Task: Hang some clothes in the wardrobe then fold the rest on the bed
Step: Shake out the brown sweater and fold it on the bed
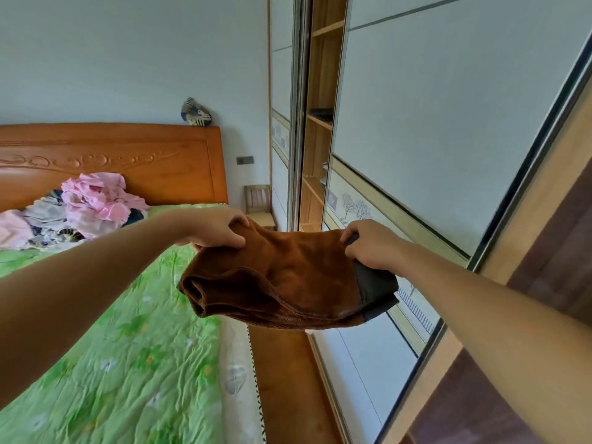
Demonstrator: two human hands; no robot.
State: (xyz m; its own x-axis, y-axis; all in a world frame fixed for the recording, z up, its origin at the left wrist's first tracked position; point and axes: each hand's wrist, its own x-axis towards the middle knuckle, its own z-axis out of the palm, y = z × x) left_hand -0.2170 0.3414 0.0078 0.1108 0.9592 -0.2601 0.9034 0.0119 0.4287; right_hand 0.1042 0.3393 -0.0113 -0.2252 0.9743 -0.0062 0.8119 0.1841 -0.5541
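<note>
The brown garment (pixel 288 277) hangs in the air between the bed (pixel 128 347) and the wardrobe (pixel 416 139). The left hand (pixel 221 229) pinches one top corner; the right hand (pixel 368 245) grips the other. Keep the top edge taut and level so the cloth hangs flat. The unsorted clothes pile (pixel 73 213) lies near the headboard (pixel 112 155).

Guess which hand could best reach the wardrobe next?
Probably the right hand: it grips the brown velvety garment nearer the open wooden wardrobe shelves; the left hand grips it nearer the green bedspread.
</note>
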